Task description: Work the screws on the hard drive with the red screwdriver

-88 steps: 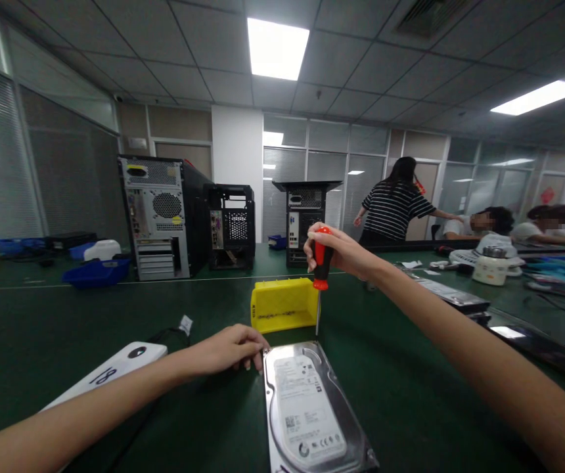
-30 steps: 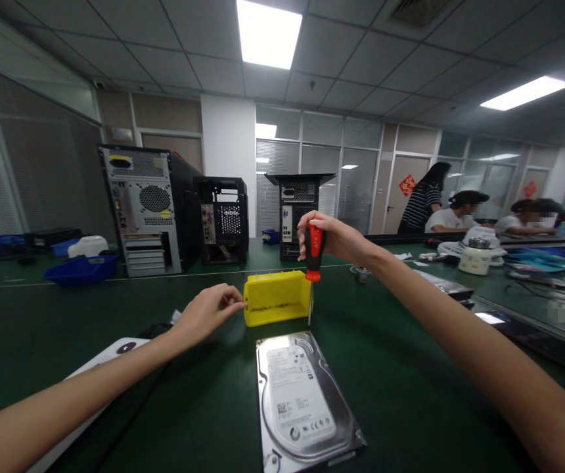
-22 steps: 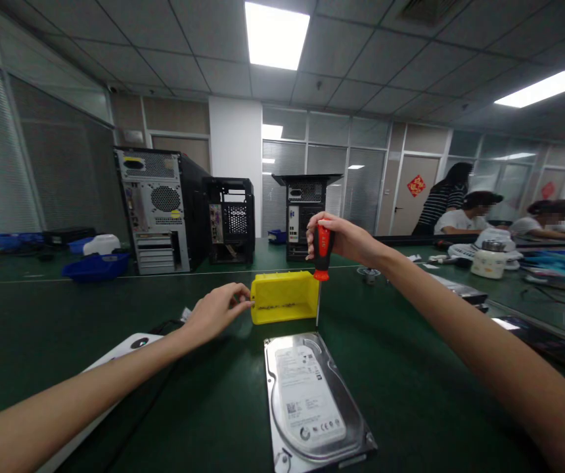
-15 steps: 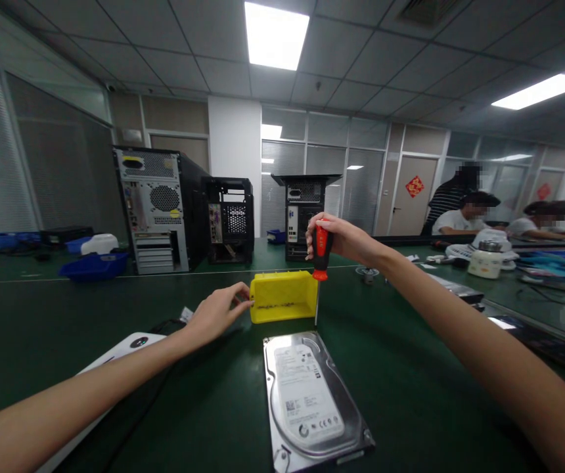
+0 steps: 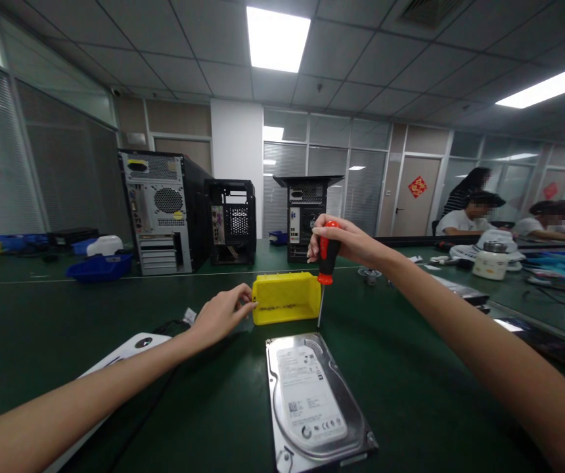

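At far left a blue tray sits on the green table, and a white device lies partly under my left forearm. My left hand has thumb and fingertips drawn close together at the left end of the yellow bin; I cannot tell whether they grip it. The hard drive lies flat, label up, on my side of the bin. My right hand is closed around the red and black screwdriver, its shaft pointing down just beside the bin's right end
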`<state>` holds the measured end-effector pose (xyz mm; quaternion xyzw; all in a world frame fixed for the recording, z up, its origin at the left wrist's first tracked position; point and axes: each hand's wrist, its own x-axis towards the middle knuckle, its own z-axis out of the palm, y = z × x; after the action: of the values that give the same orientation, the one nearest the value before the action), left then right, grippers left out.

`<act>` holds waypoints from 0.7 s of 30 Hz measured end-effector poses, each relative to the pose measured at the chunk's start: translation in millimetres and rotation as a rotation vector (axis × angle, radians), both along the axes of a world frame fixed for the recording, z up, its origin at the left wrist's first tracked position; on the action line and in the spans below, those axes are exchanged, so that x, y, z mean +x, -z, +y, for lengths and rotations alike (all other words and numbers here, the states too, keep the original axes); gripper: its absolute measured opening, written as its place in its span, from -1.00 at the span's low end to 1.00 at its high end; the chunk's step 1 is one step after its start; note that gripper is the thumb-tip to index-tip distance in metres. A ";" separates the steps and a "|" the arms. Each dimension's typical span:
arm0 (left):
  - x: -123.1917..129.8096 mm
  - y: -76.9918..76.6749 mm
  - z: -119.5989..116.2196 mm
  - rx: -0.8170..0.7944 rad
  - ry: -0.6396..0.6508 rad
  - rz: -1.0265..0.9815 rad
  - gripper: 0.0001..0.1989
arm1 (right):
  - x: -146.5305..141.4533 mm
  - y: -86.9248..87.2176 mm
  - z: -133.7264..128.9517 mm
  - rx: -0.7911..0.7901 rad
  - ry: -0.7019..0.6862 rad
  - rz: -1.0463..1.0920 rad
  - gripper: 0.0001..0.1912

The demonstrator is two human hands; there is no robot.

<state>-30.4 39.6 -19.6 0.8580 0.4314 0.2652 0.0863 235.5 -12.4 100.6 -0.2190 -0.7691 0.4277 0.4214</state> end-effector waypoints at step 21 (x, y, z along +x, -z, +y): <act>0.1 3.0 0.2 0.044 0.025 -0.033 -0.80 | -5.9 -3.7 -6.4 0.362 0.308 -0.177 -0.75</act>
<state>-30.2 39.8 -22.6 0.8606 0.4130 0.2877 0.0779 229.6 -18.8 104.3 -0.2910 -0.8247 0.1928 0.4449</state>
